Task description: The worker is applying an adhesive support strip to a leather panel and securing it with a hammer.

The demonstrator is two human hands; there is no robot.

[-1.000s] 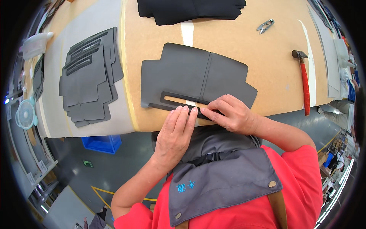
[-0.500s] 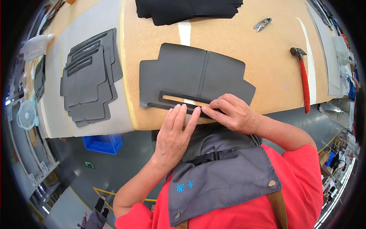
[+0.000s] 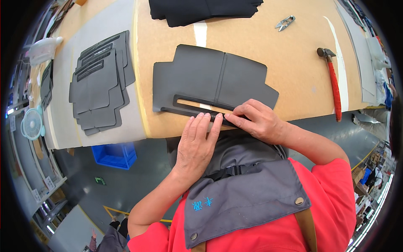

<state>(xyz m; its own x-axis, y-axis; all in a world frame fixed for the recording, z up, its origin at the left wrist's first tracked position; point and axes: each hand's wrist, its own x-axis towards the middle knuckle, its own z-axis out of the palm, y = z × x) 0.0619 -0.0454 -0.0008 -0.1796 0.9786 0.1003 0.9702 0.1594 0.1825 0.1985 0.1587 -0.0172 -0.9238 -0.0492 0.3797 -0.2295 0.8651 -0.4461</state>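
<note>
**Both hands at the gray panel's near edge**

In the head view, I have the gray panel (image 3: pixel 197 73) lying flat on the bench (image 3: pixel 294 94), its near edge close along the bench's front edge. A dark strip (image 3: pixel 184 112) runs along that near edge, just in front of a long dark-rimmed slot (image 3: pixel 179 101). My left hand (image 3: pixel 194 145) is palm down, fingers stretched out and gripping nothing, the fingertips resting on the strip. My right hand (image 3: pixel 261 122) is curled just beside it, thumb and forefinger narrowed together at the same strip; I cannot tell whether the strip is pinched between them.

Toward the bench's left end I have overlapping gray panels (image 3: pixel 94 90) on the pale covering. A pile of black pieces (image 3: pixel 201 11) sits beyond my panel, toward the far edge. The snips (image 3: pixel 286 23) lie to the right of that pile. Nearer the right end lies a hammer (image 3: pixel 333 82), its head pointing away from me and its red handle reaching the front edge. Below that edge, on the left, stands a blue bin (image 3: pixel 114 156).
</note>
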